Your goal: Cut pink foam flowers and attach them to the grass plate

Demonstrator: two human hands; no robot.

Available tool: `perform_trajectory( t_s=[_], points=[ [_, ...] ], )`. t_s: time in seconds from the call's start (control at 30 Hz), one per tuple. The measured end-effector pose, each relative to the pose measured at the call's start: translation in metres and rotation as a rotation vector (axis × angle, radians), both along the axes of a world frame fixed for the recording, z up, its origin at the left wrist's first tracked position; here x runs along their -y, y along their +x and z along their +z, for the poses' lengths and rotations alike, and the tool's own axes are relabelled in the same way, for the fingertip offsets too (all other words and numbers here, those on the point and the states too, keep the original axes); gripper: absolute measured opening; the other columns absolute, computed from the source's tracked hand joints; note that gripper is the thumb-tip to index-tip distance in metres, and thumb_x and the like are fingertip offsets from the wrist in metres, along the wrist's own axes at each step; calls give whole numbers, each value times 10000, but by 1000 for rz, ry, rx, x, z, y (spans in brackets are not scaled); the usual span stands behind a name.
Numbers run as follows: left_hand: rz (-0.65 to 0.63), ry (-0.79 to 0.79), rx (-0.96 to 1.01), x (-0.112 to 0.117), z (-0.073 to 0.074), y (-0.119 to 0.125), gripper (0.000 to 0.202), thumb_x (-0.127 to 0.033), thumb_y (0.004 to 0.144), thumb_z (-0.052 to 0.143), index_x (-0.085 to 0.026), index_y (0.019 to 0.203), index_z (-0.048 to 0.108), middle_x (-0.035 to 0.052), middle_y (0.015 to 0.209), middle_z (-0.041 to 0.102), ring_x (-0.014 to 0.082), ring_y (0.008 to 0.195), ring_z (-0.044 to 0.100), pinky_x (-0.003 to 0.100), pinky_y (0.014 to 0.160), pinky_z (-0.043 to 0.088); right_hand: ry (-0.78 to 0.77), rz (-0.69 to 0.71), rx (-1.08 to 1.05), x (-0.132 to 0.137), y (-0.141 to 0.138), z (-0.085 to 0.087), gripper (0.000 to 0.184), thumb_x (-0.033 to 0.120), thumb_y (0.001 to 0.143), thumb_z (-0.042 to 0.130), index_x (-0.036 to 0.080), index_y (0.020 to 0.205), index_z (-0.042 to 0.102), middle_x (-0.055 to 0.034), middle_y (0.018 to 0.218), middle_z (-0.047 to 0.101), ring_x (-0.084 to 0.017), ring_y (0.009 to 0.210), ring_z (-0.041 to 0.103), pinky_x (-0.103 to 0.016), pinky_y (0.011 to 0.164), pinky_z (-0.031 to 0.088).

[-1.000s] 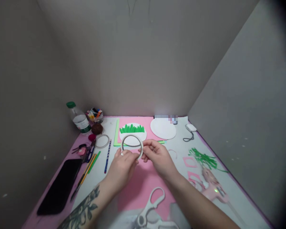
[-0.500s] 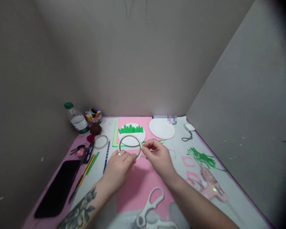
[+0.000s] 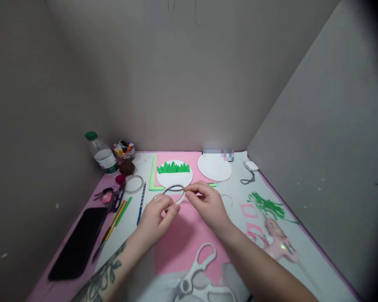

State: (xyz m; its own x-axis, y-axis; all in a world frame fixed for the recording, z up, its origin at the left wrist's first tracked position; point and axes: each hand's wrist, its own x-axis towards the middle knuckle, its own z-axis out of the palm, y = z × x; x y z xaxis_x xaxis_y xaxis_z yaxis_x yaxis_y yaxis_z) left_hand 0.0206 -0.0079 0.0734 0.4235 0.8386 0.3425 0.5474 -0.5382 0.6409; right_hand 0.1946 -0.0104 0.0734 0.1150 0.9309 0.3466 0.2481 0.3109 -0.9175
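A thin roll of tape point(image 3: 174, 191) is held low over the pink sheet point(image 3: 184, 243), tipped almost flat. My left hand point(image 3: 159, 214) grips its near left rim with closed fingers. My right hand point(image 3: 208, 205) pinches at the roll's right edge with thumb and forefinger. Just beyond the roll lies a white paper plate with green paper grass point(image 3: 174, 172) on green and pink card.
A second tape roll point(image 3: 134, 183), a blue pencil point(image 3: 141, 203), pencils point(image 3: 113, 226), a black phone point(image 3: 75, 243) and a water bottle point(image 3: 101, 154) lie left. White scissors point(image 3: 198, 268) lie near me. A plain white plate point(image 3: 214, 167), green paper shreds point(image 3: 267, 206) and a pink glue gun point(image 3: 279, 243) sit right.
The tape roll has tipped from upright, facing me, to nearly flat and lower. Both hands stayed on it, and my right fingers moved along its right edge.
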Motion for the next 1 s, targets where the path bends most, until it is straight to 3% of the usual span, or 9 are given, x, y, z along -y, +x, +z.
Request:
perform_trajectory(
  t_s=[0.2,0.4,0.57,1.0],
  points=[
    [17,-180,143,-2,3,1,243,-292,904,465,-168,786,638,36,789,673,167,784,607,257,722,441,18,-1,75,0,1,-2,121,156,789,601,188,852,699,-47,833,659,-160,767,622,-249,607,488],
    [44,-289,205,-3,4,2,264,-315,907,461,-163,778,634,17,773,666,155,767,611,242,721,433,129,0,208,-1,2,-9,161,140,812,576,189,905,699,-62,880,639,-152,748,618,-256,610,499],
    [61,-364,251,-2,5,2,271,-318,896,460,-162,754,630,18,768,667,154,765,613,234,717,434,278,-36,291,-1,2,-10,157,116,833,552,210,863,675,-54,846,627,-167,781,617,-300,706,514],
    [137,-276,186,-3,-1,4,192,-258,857,487,-175,766,634,-3,744,665,140,732,602,211,675,423,220,36,278,4,-1,-7,134,80,826,504,194,773,549,-34,802,568,-149,732,546,-253,601,441]
  ],
)
